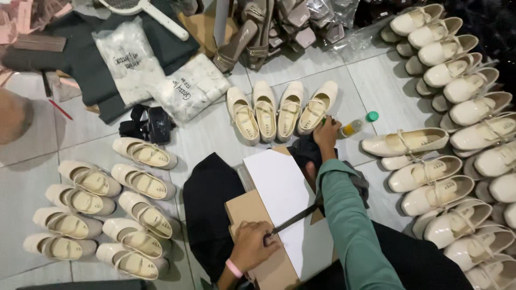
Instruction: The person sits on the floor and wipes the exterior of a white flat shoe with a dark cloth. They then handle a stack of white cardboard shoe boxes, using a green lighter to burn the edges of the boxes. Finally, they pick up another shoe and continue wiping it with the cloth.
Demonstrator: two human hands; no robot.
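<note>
The floor [226, 134] is pale grey tile with thin grout lines, and nearly all of it is ringed with cream strap shoes: a block of pairs at the left [102, 215], four in a row [279, 110] at the middle, and a long crowded bank along the right side [457, 134]. At the top lie dark cloth [91, 59], two clear bags of white pieces [161, 75], a white racket-shaped swatter [142, 11] and a heap of taupe heeled shoes [269, 27]. In the middle foreground a brown cardboard box [252, 215] rests over black fabric, with a white sheet [282, 198] lying on it. The left hand [250, 247], a pink band at the wrist, has its fingers curled tight round the handle of dark scissors [293, 219] lying across the sheet. The right hand [326, 134], in a green sleeve, reaches forward, fingers closed on a small clear bottle [352, 128] lying on the tile, whose green cap [372, 116] sits just beside it.
</note>
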